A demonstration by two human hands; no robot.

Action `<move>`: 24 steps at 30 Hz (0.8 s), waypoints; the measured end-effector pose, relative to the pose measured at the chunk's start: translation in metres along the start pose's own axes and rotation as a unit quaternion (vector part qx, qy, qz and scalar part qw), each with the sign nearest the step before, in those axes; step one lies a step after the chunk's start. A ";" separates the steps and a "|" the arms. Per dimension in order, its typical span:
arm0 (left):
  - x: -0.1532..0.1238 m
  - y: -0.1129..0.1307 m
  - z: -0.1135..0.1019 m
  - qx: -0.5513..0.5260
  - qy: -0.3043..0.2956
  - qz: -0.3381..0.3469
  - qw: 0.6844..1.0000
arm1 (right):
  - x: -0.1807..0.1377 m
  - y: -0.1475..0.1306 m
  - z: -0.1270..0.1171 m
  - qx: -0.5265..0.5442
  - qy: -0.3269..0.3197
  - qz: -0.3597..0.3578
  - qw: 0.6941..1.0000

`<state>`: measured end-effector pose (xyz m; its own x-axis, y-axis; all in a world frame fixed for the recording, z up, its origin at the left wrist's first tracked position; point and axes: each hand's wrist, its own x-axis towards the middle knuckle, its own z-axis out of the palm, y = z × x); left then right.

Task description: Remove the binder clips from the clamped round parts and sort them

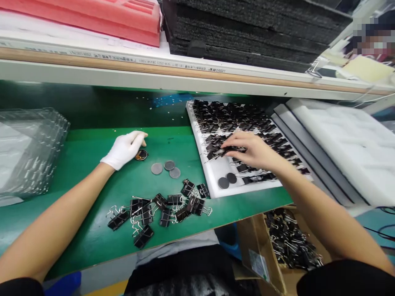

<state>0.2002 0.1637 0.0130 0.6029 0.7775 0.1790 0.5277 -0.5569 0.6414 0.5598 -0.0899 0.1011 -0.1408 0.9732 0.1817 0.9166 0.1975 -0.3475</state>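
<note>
My left hand [125, 149], in a white glove, rests on the green table with its fingers curled and thumb pressed in; what they hold, if anything, is hidden. Against its thumb side lies a small round part [141, 155] with a dark rim and orange inside, partly covered by the glove. Three grey discs [156, 168] lie to the right. Over a white foam tray [212, 185], my bare right hand [251, 150] pinches a black binder clip [219, 151] among rows of clips. Two black discs [227, 181] sit in the tray's near left corner.
Loose binder clips [166, 207] are scattered near the table's front edge. Clear plastic trays [33, 152] stand at left, white foam sheets [348, 144] at right. Below, a cardboard box [262, 250] holds more clips. A shelf [148, 72] spans the back, bearing red and black foam.
</note>
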 end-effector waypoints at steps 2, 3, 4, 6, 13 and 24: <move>-0.001 -0.002 0.002 -0.001 -0.002 -0.004 1.000 | -0.009 0.006 0.017 -0.045 0.003 0.023 0.999; -0.002 -0.002 0.003 -0.002 -0.003 -0.006 1.000 | -0.012 0.009 0.023 -0.065 0.007 0.036 0.997; -0.002 -0.002 0.003 -0.002 -0.004 -0.007 1.000 | -0.015 0.013 0.029 -0.081 0.011 0.047 0.996; -0.003 -0.001 0.003 -0.002 -0.006 -0.011 1.000 | -0.018 0.020 0.035 -0.100 0.018 0.055 0.993; -0.005 0.001 0.002 0.010 -0.008 -0.018 1.000 | -0.021 0.035 0.034 -0.119 0.005 0.046 0.992; -0.007 0.002 0.001 0.002 -0.014 -0.014 1.000 | -0.016 0.034 0.019 -0.137 -0.044 0.026 0.989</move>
<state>0.1976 0.1565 0.0123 0.6051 0.7837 0.1401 0.5469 -0.5371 0.6422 0.5862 -0.0961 0.0690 -0.1122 0.9900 0.0850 0.9888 0.1197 -0.0889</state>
